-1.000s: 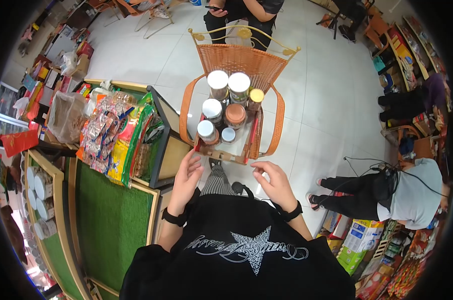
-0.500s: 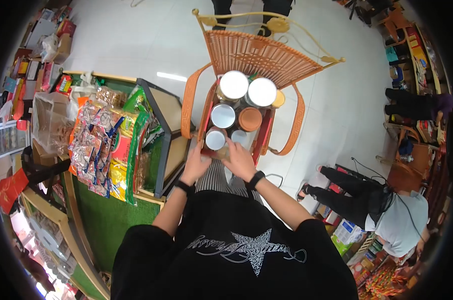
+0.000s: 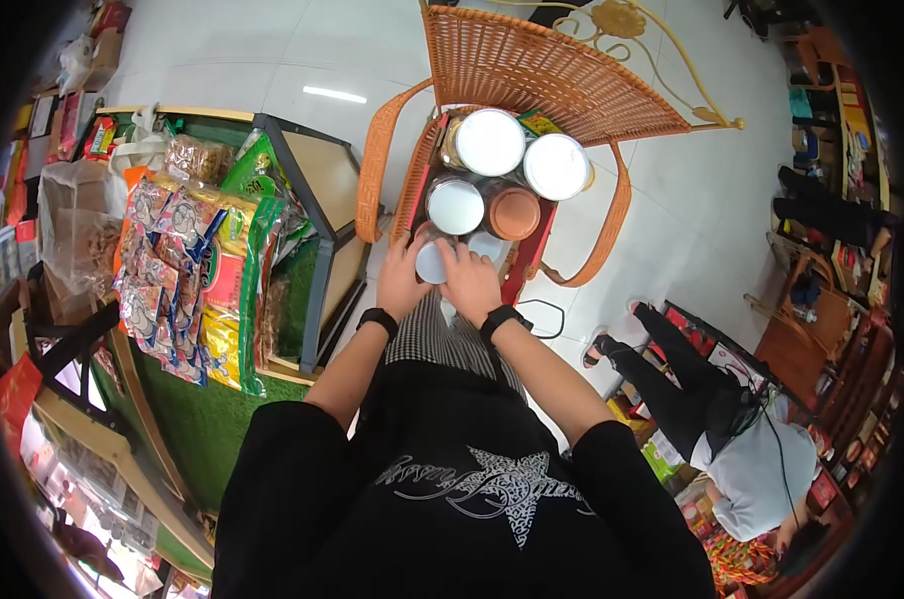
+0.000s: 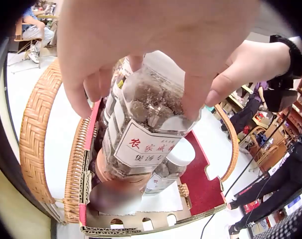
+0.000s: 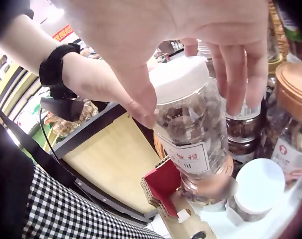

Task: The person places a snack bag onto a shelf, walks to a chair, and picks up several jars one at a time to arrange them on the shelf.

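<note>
Both my hands are on a clear plastic jar (image 4: 146,132) with a white lid (image 5: 178,79) and a paper label with red characters; dark lumpy pieces fill it. My left hand (image 3: 404,278) holds it from the left, and my right hand (image 3: 470,280) from the right, thumbs on the near side. The jar is at the near left corner of an open cardboard box (image 4: 198,167) with red sides. Right beside it in the box is a smaller white-lidded jar (image 5: 260,186). Behind stand a brown-lidded jar (image 3: 513,213) and several others with pale lids.
The box sits on a wicker armchair (image 3: 532,60) with curved armrests (image 3: 380,165) on both sides. To the left is a green-lined display stand (image 3: 202,439) piled with snack packets (image 3: 172,260). A person in a light top (image 3: 761,459) is at the right, near stocked shelves.
My hands, apart and in front of the box at first, have reached forward and closed round the near left jar. The head view has come closer to the chair.
</note>
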The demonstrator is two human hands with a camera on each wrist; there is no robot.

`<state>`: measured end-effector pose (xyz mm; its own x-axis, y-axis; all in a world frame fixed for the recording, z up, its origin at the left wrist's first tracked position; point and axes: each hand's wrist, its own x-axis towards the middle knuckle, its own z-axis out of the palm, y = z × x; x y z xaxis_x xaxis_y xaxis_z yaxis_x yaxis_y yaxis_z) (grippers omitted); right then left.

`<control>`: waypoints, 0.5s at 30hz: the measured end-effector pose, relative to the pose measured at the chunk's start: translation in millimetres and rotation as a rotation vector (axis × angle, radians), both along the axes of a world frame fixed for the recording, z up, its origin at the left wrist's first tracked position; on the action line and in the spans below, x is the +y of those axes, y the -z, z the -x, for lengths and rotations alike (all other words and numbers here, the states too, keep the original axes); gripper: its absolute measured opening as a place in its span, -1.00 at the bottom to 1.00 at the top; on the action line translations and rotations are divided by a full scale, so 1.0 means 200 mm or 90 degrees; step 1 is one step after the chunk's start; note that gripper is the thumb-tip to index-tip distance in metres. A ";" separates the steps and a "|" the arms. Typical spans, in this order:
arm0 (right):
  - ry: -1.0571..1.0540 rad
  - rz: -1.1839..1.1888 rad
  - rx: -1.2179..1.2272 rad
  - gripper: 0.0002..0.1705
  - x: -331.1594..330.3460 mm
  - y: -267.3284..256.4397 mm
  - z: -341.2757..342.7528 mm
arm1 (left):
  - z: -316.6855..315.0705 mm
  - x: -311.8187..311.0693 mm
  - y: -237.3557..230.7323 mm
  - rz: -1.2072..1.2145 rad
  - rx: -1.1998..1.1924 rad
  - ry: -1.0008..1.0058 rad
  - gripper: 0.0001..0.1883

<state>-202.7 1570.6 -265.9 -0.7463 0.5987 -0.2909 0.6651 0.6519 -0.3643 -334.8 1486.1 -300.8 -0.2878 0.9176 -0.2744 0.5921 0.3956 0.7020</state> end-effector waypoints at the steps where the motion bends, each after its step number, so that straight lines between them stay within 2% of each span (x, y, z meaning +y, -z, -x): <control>1: -0.008 -0.004 0.000 -0.17 0.00 0.00 0.00 | -0.02 0.00 0.00 -0.004 0.020 -0.009 -0.24; 7: 0.015 0.001 0.026 -0.12 -0.03 -0.02 -0.08 | -0.11 -0.02 -0.12 0.013 0.065 0.014 -0.31; 15: -0.047 0.005 0.128 -0.14 -0.14 -0.38 -0.45 | -0.45 -0.27 -0.34 -0.168 0.034 0.023 -0.23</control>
<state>-111.7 1542.9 -189.6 -0.8315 0.5386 -0.1362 0.5289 0.6926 -0.4904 -245.3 1431.8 -232.9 -0.2619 0.9651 -0.0101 0.6418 0.1819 0.7450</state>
